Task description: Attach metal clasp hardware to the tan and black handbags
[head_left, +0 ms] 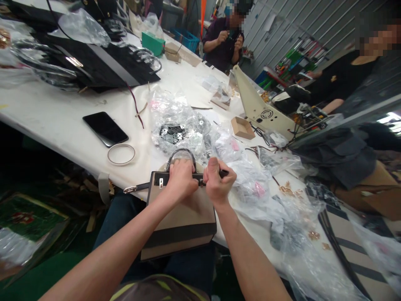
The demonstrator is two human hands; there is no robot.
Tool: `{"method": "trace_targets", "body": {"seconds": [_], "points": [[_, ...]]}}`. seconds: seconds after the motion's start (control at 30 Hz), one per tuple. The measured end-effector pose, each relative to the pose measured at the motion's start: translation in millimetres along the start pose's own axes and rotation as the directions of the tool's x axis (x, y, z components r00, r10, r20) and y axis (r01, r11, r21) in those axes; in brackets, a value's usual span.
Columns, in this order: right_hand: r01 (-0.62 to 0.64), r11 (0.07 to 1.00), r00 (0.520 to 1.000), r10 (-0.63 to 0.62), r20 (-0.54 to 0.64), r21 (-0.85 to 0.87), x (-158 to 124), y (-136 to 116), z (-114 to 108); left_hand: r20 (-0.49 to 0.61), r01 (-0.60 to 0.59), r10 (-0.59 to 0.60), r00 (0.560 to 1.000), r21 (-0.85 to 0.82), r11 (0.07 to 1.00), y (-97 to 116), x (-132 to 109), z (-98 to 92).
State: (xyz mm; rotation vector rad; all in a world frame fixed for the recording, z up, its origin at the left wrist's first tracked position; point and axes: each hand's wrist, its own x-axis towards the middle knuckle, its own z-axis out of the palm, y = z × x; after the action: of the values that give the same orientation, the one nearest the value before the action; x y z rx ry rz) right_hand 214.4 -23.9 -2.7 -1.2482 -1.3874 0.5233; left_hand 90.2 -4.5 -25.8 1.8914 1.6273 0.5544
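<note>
A tan handbag (184, 213) with black bands rests on my lap, its top against the table edge. My left hand (181, 177) is closed over the bag's black top edge, fingers curled near the looped handle (183, 151). Beside it my right hand (217, 182) is a fist, thumb up, around a dark strap (223, 173) that pokes out past the fingers. Another black strap end with a metal tip (131, 189) sticks out on the bag's left. A small silver metal plate (161, 182) sits on the top band. My fingertips are partly hidden.
On the white table (72, 108) lie a phone (105, 128), a ring-shaped roll (121, 154), plastic bags of metal parts (177, 129) and a small cardboard box (242, 127). A beige machine (260, 110) stands farther right. Two people work across the table.
</note>
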Motion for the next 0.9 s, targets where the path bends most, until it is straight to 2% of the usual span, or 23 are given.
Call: {"method": "trace_targets", "body": {"seconds": [0.07, 0.1, 0.17, 0.23, 0.27, 0.33, 0.37, 0.4, 0.43, 0.47, 0.5, 0.53, 0.57, 0.63, 0.7, 0.8, 0.9], "points": [[0.010, 0.999, 1.000, -0.010, 0.002, -0.030, 3.0, 0.7, 2.9, -0.017, -0.015, 0.015, 1.000, -0.007, 1.000, -0.6, -0.5, 0.6], [-0.031, 1.000, 0.999, 0.031, -0.013, 0.001, 8.8, 0.1, 2.5, -0.020, -0.014, 0.014, 1.000, -0.006, 1.000, -1.0, -0.7, 0.5], [-0.224, 0.963, 0.974, 0.227, -0.007, 0.147, 28.0, -2.1, -6.7, -0.013, -0.007, 0.007, 1.000, -0.005, 1.000, -2.1, -0.5, -0.6], [-0.456, 0.847, 0.888, 0.451, 0.083, 0.273, 48.7, -2.9, -31.0, 0.006, -0.015, 0.015, 1.000, -0.011, 1.000, -3.5, 0.7, -2.3], [-0.548, 0.792, 0.836, 0.530, 0.144, 0.270, 55.4, -1.4, -48.0, 0.015, -0.023, 0.023, 1.000, -0.015, 1.000, -4.2, 1.6, -3.1], [-0.665, 0.735, 0.741, 0.629, 0.237, 0.130, 56.2, 7.6, -85.0, 0.022, -0.035, 0.036, 0.999, -0.013, 0.999, -4.5, 3.7, -4.2], [-0.705, 0.709, 0.680, 0.676, 0.284, 0.002, 50.3, 15.5, -101.8, 0.021, -0.033, 0.033, 0.999, -0.008, 0.999, -3.9, 4.1, -4.5], [-0.705, 0.697, 0.641, 0.706, 0.300, -0.133, 41.2, 25.2, -115.8, 0.019, -0.028, 0.028, 0.999, -0.002, 1.000, -2.6, 3.8, -4.7], [-0.648, 0.717, 0.665, 0.697, 0.267, -0.257, 29.9, 36.3, -126.2, 0.012, -0.022, 0.022, 1.000, 0.001, 1.000, -1.0, 2.2, -4.9], [-0.538, 0.758, 0.749, 0.630, 0.204, -0.369, 17.9, 48.0, -132.7, -0.006, -0.023, 0.023, 1.000, 0.001, 1.000, 0.9, -1.0, -5.2], [-0.382, 0.798, 0.855, 0.497, 0.149, -0.467, 6.2, 59.3, -135.7, -0.032, -0.036, 0.036, 0.999, -0.002, 0.999, 2.5, -5.8, -5.4], [-0.209, 0.814, 0.944, 0.312, 0.104, -0.542, -4.5, 69.3, -135.7, -0.066, -0.056, 0.055, 0.996, -0.005, 0.998, 3.5, -12.2, -5.6], [-0.050, 0.793, 0.986, 0.137, 0.098, -0.608, -13.8, 77.4, -133.5, -0.104, -0.088, 0.087, 0.991, -0.006, 0.996, 3.3, -20.0, -5.9], [0.172, 0.695, 0.985, -0.105, 0.139, -0.698, -28.1, 85.5, -125.5, -0.169, -0.146, 0.144, 0.975, 0.001, 0.989, -1.4, -38.5, -7.1], [0.306, 0.628, 0.952, -0.221, 0.213, -0.715, -38.1, 83.3, -116.2, -0.229, -0.183, 0.181, 0.957, 0.011, 0.983, -12.2, -58.8, -10.1], [0.473, 0.635, 0.877, -0.272, 0.396, -0.611, -48.0, 70.7, -102.5, -0.296, -0.190, 0.196, 0.935, 0.049, 0.981, -33.9, -88.1, -18.7], [0.577, 0.630, 0.790, -0.267, 0.552, -0.520, -51.7, 64.3, -90.9, -0.343, -0.124, 0.150, 0.927, 0.097, 0.988, -50.7, -112.2, -29.5]]}}
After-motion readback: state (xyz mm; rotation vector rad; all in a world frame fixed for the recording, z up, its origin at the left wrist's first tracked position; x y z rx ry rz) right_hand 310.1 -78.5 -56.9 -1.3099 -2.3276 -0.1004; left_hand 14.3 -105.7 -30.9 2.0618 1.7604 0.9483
